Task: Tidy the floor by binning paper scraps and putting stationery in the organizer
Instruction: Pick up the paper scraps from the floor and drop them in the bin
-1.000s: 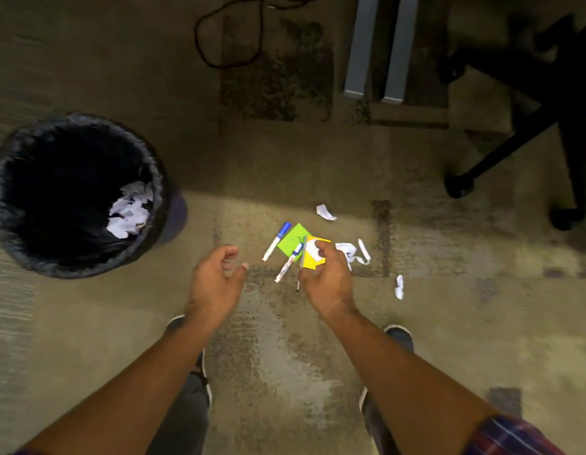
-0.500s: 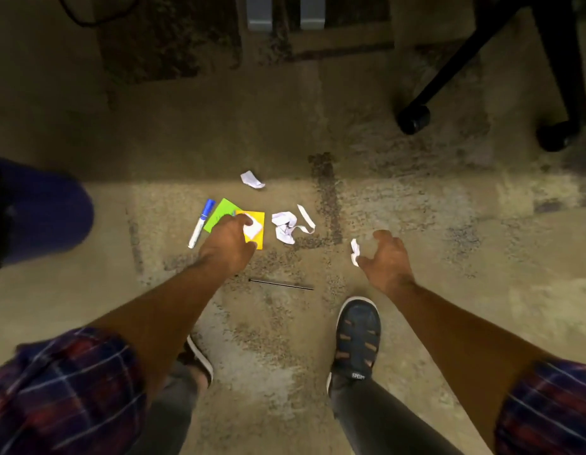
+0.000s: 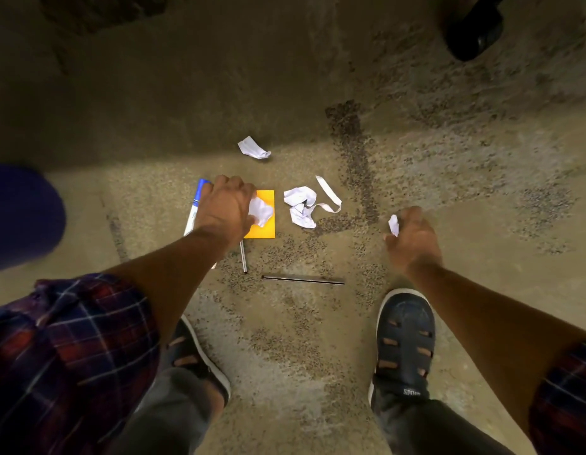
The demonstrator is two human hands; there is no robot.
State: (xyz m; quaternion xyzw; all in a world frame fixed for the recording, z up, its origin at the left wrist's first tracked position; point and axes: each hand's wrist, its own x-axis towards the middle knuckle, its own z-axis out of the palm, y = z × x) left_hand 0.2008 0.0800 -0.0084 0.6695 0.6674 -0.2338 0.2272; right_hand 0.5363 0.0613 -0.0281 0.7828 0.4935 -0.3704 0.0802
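Observation:
My left hand (image 3: pixel 226 208) is closed over a white crumpled scrap (image 3: pixel 261 211) that lies on a yellow sticky pad (image 3: pixel 264 224). A blue-capped marker (image 3: pixel 194 208) lies just left of that hand, and a thin pen (image 3: pixel 243 257) pokes out below it. My right hand (image 3: pixel 413 238) pinches a small white scrap (image 3: pixel 394 224) at the right. Between the hands sits a larger crumpled paper with a strip (image 3: pixel 304 205). Another white scrap (image 3: pixel 253 148) lies farther up. A dark pencil (image 3: pixel 303 280) lies flat near my feet.
Mottled carpet (image 3: pixel 318 339) covers the floor. My two dark shoes (image 3: pixel 405 336) stand below the clutter. A chair caster (image 3: pixel 475 31) is at the top right. A blue-lit shape (image 3: pixel 19 218) fills the left edge. The organizer is not in view.
The view has tilted down and closer; the bin left the frame. My left hand closed over the scrap on the yellow pad, and my right hand closed on the small scrap.

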